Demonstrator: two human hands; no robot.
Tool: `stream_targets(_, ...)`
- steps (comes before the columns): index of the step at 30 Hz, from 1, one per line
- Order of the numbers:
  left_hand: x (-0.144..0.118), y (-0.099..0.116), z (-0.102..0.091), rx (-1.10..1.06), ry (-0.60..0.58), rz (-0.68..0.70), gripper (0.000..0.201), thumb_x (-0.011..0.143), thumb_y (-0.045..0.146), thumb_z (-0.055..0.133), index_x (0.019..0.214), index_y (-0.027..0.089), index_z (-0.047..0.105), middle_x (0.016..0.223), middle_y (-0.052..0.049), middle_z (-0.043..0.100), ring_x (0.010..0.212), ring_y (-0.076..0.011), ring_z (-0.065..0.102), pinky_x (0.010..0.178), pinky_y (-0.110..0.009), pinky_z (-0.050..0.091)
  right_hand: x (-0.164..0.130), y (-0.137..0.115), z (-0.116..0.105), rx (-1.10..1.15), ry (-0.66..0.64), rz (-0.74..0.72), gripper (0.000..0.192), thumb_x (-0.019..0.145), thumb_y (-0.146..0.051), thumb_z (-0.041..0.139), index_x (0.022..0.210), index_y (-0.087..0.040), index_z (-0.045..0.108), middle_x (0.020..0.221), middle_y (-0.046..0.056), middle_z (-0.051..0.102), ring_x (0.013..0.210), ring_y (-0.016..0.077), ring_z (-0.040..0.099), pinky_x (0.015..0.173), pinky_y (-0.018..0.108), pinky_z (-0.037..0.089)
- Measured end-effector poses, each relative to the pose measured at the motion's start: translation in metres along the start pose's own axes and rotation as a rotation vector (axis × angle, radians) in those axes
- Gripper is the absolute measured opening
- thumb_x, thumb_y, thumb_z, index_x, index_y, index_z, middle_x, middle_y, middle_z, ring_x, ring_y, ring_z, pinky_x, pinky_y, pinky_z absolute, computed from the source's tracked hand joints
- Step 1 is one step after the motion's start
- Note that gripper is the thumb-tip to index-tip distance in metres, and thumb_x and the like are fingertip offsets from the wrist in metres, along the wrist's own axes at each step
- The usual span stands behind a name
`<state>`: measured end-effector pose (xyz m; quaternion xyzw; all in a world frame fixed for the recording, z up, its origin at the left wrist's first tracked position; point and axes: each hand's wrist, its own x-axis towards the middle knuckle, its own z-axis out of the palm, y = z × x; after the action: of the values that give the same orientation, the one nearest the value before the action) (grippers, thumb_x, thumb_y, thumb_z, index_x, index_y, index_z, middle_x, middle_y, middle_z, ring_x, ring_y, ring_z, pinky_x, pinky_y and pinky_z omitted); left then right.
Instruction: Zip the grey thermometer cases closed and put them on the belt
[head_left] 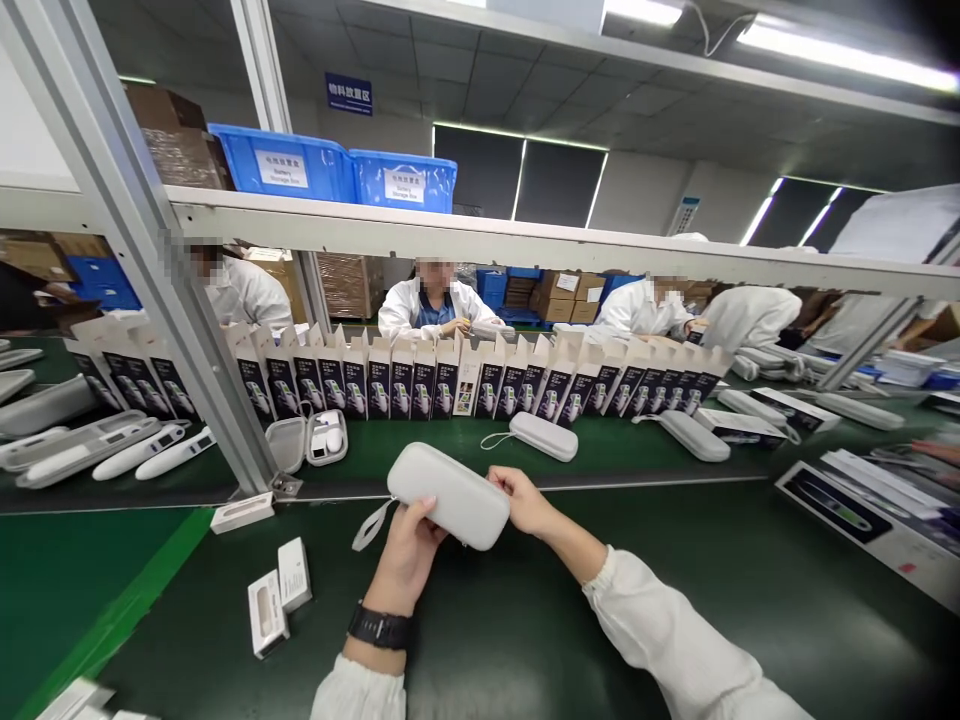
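A closed light grey carrying case [450,492] with rounded ends is held up above the dark green bench, tilted down to the right. My left hand [411,545] grips it from below, with the thumb on its top face. From the case's left end dangles a grey wrist strap [373,525]. At the right end, my right hand [525,500] is closed in a pinch at the case's edge. Its fingertips are partly hidden, so any small part between them, such as a zip pull, cannot be made out.
Small white boxes [268,612] lie left on the bench [570,620]. Beyond stand a row of open printed cartons [401,385], an opened small case [326,440] and more grey cases [544,436]. A metal post [187,300] rises at left. Co-workers [435,300] sit opposite.
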<state>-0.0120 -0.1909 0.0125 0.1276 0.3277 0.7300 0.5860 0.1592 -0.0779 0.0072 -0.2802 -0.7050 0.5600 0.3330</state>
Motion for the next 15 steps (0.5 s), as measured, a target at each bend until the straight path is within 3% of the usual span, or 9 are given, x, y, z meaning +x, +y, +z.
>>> stream_targets(4, -0.008, 0.013, 0.004, 0.06, -0.002, 0.022, 0.046, 0.071, 0.028, 0.082, 0.112, 0.02, 0.063, 0.106, -0.007, 0.071, 0.094, -0.0245, 0.067, 0.083, -0.043, 0.057, -0.005, -0.001, 0.02, 0.103, 0.213, -0.041, 0.046, 0.078, -0.048, 0.071, 0.066, -0.022, 0.035, 0.06, -0.007, 0.038, 0.056, 0.0088, 0.032, 0.052, 0.021, 0.027)
stream_targets(6, -0.01, 0.012, 0.008, 0.016, 0.015, 0.106, 0.046, 0.072, 0.028, 0.082, 0.113, 0.021, 0.063, 0.109, -0.007, 0.071, 0.098, -0.0243, 0.067, 0.082, -0.039, 0.057, -0.01, -0.002, 0.028, 0.229, 0.241, -0.028, 0.044, 0.082, -0.054, 0.069, 0.07, -0.022, 0.04, 0.062, -0.006, 0.042, 0.056, 0.0096, 0.036, 0.052, 0.021, 0.031)
stream_targets(10, -0.005, 0.005, 0.01, -0.111, 0.157, 0.334, 0.039, 0.077, 0.029, 0.078, 0.113, 0.022, 0.066, 0.108, -0.005, 0.071, 0.095, -0.02, 0.066, 0.076, -0.03, 0.056, -0.022, 0.001, 0.047, 0.505, -0.005, 0.026, 0.047, 0.09, -0.067, 0.051, 0.102, -0.022, 0.054, 0.079, 0.002, 0.062, 0.064, 0.0158, 0.059, 0.061, 0.029, 0.048)
stream_targets(13, 0.0, 0.003, 0.007, -0.131, 0.218, 0.399, 0.037, 0.078, 0.029, 0.077, 0.113, 0.021, 0.067, 0.103, -0.005, 0.072, 0.087, -0.018, 0.067, 0.068, -0.027, 0.055, -0.027, 0.007, 0.064, 0.406, -0.152, -0.024, 0.05, 0.086, -0.062, 0.063, 0.11, -0.019, 0.059, 0.093, 0.008, 0.068, 0.069, 0.0189, 0.068, 0.065, 0.033, 0.053)
stream_targets(15, 0.001, 0.002, 0.006, -0.126, 0.232, 0.412, 0.037, 0.079, 0.03, 0.077, 0.113, 0.02, 0.067, 0.102, -0.005, 0.072, 0.085, -0.0173, 0.067, 0.067, -0.026, 0.055, -0.028, 0.011, 0.075, 0.331, -0.119, -0.037, 0.046, 0.08, -0.054, 0.074, 0.105, -0.018, 0.063, 0.089, 0.006, 0.07, 0.063, 0.0165, 0.066, 0.06, 0.03, 0.053)
